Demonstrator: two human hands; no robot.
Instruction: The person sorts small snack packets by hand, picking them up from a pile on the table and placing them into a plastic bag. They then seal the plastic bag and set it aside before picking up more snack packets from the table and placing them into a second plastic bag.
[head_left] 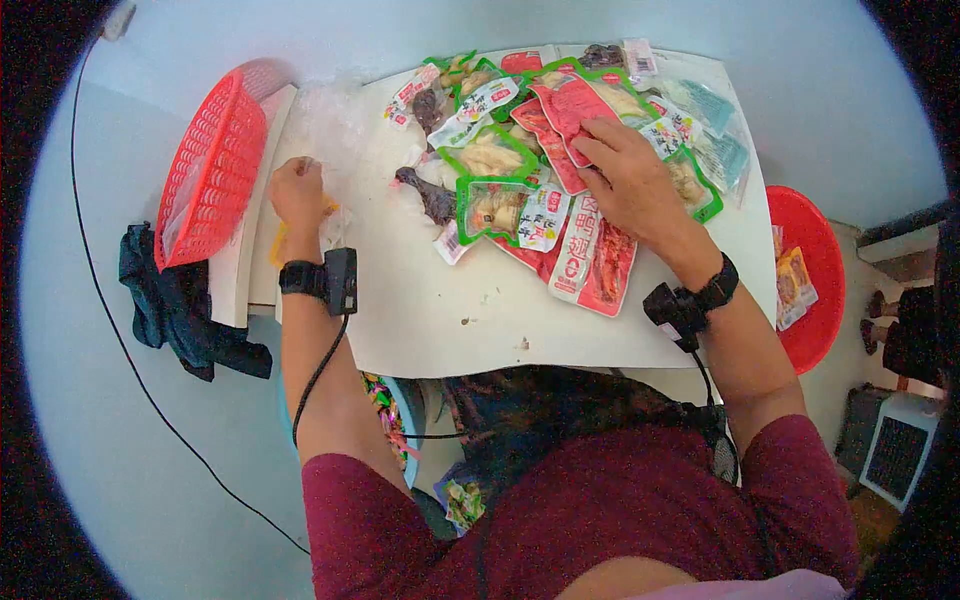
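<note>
My left hand [298, 192] is closed at the table's left side, beside crinkled clear plastic [330, 125]; whatever its curled fingers hold is hidden. On the right, my right hand [630, 185] lies over the heap of packets, its fingers on a red packet [575, 110]. Green-edged packets [490, 155] with pale food surround it. A larger red and white packet [595, 255] lies at the heap's near edge. Dark vacuum-packed pieces [435, 195] lie on the heap's left, and bluish packets [715, 120] on its right.
The white table [450, 320] curves in front of me. A red basket [215, 165] leans at the left above dark cloth [185, 310]. A red tub [820, 300] holding packets stands right of the table. Below the table's front left is a blue tub [412, 400] of colourful wrapped pieces.
</note>
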